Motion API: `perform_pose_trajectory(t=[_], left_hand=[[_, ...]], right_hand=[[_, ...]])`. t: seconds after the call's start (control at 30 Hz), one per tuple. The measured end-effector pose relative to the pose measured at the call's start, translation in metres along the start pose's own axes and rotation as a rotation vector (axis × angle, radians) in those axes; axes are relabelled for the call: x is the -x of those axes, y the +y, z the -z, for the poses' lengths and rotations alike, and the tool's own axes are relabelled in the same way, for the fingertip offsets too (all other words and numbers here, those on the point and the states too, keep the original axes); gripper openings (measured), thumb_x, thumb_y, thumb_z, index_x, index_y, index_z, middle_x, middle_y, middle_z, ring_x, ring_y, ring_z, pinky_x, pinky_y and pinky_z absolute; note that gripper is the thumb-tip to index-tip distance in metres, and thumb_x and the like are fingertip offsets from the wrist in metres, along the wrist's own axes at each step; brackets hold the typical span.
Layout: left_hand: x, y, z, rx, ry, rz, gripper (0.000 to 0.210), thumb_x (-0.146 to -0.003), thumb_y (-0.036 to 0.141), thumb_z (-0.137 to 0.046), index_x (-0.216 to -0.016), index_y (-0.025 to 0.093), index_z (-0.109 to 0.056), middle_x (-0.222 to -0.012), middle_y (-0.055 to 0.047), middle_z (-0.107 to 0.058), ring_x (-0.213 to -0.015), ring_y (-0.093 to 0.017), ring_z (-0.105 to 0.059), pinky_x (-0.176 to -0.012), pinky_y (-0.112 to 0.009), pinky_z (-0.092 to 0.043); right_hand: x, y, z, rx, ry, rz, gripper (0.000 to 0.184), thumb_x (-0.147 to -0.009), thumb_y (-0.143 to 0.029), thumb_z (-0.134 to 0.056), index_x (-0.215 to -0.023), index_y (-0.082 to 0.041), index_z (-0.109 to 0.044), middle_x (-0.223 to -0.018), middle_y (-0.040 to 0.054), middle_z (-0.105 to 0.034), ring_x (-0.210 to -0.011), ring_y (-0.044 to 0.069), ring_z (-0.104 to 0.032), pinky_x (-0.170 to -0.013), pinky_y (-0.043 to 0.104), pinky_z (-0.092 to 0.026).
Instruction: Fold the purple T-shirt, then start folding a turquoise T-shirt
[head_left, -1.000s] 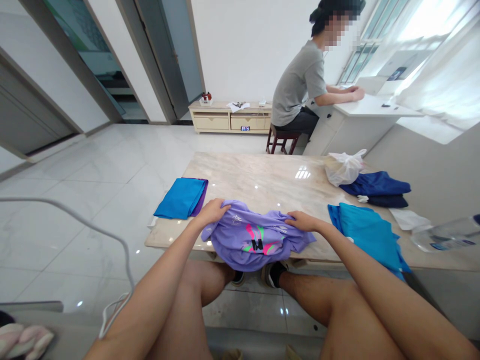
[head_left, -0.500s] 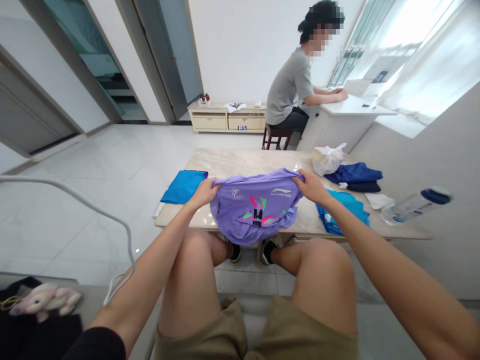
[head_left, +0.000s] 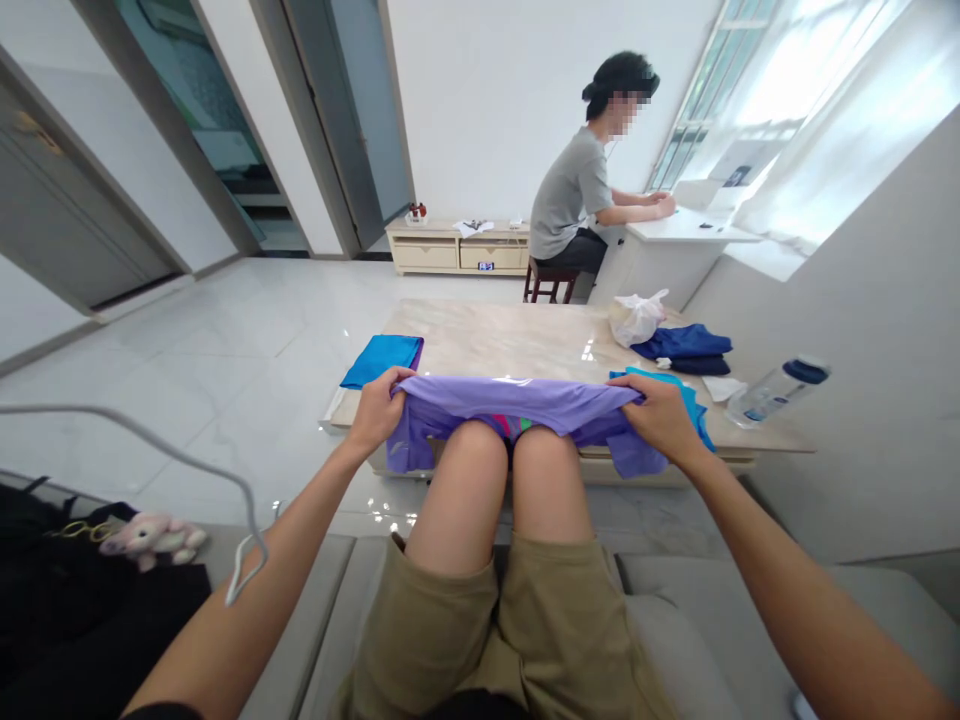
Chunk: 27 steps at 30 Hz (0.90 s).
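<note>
A purple T-shirt [head_left: 517,396] is stretched sideways between my two hands, just above and beyond my knees. My left hand [head_left: 381,408] is closed on its left end, and my right hand [head_left: 660,412] pinches the right end. Part of a pink and green print shows between my knees; most of the shirt's front is hidden. Left of the shirt, a folded blue garment [head_left: 382,360] lies on the table with a purple edge under it. Behind my right hand is a bright blue garment [head_left: 694,405], partly covered by that hand.
On the marble-patterned table [head_left: 495,335] are a white plastic bag [head_left: 637,318], dark blue clothes [head_left: 686,345] and a clear bottle [head_left: 776,392]. A person [head_left: 574,190] sits at a white desk. A grey cable [head_left: 187,435] hangs at left; a plush toy [head_left: 154,540] lies on the sofa.
My hands have moved farther apart, pulling the purple shirt wider and tauter. Its printed front has turned mostly out of sight. My knees have come together.
</note>
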<state>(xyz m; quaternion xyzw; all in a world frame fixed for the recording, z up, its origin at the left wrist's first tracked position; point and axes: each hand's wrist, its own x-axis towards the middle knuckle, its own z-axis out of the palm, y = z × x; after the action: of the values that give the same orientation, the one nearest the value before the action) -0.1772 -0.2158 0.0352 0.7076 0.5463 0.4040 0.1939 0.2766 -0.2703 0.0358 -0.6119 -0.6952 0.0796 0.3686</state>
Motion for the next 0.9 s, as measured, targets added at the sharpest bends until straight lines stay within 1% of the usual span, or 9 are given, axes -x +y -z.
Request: perform_pose_trajectory(t=[0.2,0.27,0.33,0.4,0.47,0.6,0.77,0.83,0.9], left_hand=[[0.003,0.033,0.027,-0.020,0.204,-0.115,0.030,-0.092,0.028,-0.055,-0.114,0.022,-0.076,-0.110,-0.005,-0.082,-0.102,-0.023,-0.074,-0.095,-0.030,-0.057],[0.009,0.029,0.027,-0.035,0.100,-0.083,0.026,-0.089,0.031,-0.060,-0.106,0.022,-0.078,-0.101,-0.004,-0.083,-0.093,-0.022,-0.074,-0.088,-0.028,-0.057],[0.013,0.018,0.025,-0.049,-0.003,-0.028,0.026,-0.082,0.028,-0.061,-0.099,0.022,-0.080,-0.098,-0.004,-0.084,-0.090,-0.024,-0.075,-0.086,-0.029,-0.058],[0.016,0.008,0.027,-0.063,-0.004,0.008,0.034,-0.076,0.023,-0.058,-0.101,0.021,-0.081,-0.103,-0.005,-0.085,-0.097,-0.026,-0.076,-0.091,-0.031,-0.058],[0.016,0.004,0.035,-0.070,0.052,-0.002,0.041,-0.073,0.020,-0.054,-0.104,0.021,-0.080,-0.107,-0.005,-0.085,-0.103,-0.026,-0.077,-0.097,-0.032,-0.058],[0.017,0.011,0.052,0.002,0.171,-0.054,0.037,-0.076,0.020,-0.057,-0.107,0.022,-0.076,-0.104,-0.004,-0.084,-0.100,-0.025,-0.077,-0.093,-0.032,-0.060],[0.012,0.009,0.057,0.042,0.072,-0.009,0.021,-0.077,0.024,-0.060,-0.090,0.021,-0.075,-0.090,-0.003,-0.082,-0.086,-0.022,-0.076,-0.080,-0.028,-0.060],[0.005,0.005,0.064,0.018,0.116,0.001,0.020,-0.079,0.026,-0.060,-0.089,0.021,-0.076,-0.089,-0.003,-0.082,-0.085,-0.022,-0.074,-0.076,-0.027,-0.059],[-0.004,0.000,0.072,0.004,0.205,-0.016,0.019,-0.081,0.028,-0.060,-0.088,0.021,-0.076,-0.086,-0.003,-0.080,-0.084,-0.022,-0.073,-0.073,-0.026,-0.057]], right_hand=[[-0.008,-0.031,0.048,-0.044,0.347,0.070,0.029,-0.088,-0.029,-0.065,-0.110,-0.025,-0.083,-0.109,0.0081,-0.084,-0.105,0.032,-0.077,-0.096,0.042,-0.061],[-0.011,-0.026,0.055,-0.067,0.286,0.056,0.027,-0.086,-0.028,-0.067,-0.106,-0.023,-0.084,-0.108,0.0082,-0.084,-0.104,0.032,-0.077,-0.095,0.042,-0.061],[-0.010,-0.013,0.057,-0.056,0.125,0.030,0.022,-0.081,-0.027,-0.068,-0.096,-0.023,-0.084,-0.098,0.0074,-0.084,-0.095,0.031,-0.078,-0.089,0.042,-0.062],[-0.007,-0.004,0.057,-0.027,0.025,0.026,0.019,-0.078,-0.027,-0.068,-0.089,-0.024,-0.084,-0.090,0.0058,-0.083,-0.087,0.030,-0.077,-0.085,0.042,-0.061],[-0.003,-0.005,0.061,-0.015,0.040,0.066,0.018,-0.080,-0.030,-0.069,-0.089,-0.025,-0.084,-0.087,0.0047,-0.081,-0.084,0.029,-0.076,-0.082,0.041,-0.061],[0.007,-0.024,0.064,-0.083,0.203,0.116,0.015,-0.084,-0.032,-0.071,-0.092,-0.026,-0.082,-0.092,0.0059,-0.080,-0.087,0.030,-0.075,-0.080,0.040,-0.061],[0.006,-0.021,0.046,-0.157,0.066,-0.026,0.023,-0.081,-0.035,-0.072,-0.097,-0.022,-0.082,-0.092,0.0062,-0.082,-0.088,0.030,-0.076,-0.084,0.041,-0.062],[-0.001,-0.014,0.044,-0.169,0.077,-0.040,0.025,-0.081,-0.038,-0.076,-0.098,-0.021,-0.082,-0.093,0.0067,-0.082,-0.090,0.030,-0.077,-0.085,0.040,-0.063],[-0.010,-0.009,0.044,-0.201,0.180,-0.019,0.028,-0.083,-0.042,-0.078,-0.102,-0.021,-0.081,-0.097,0.0065,-0.082,-0.094,0.030,-0.077,-0.087,0.041,-0.063]])
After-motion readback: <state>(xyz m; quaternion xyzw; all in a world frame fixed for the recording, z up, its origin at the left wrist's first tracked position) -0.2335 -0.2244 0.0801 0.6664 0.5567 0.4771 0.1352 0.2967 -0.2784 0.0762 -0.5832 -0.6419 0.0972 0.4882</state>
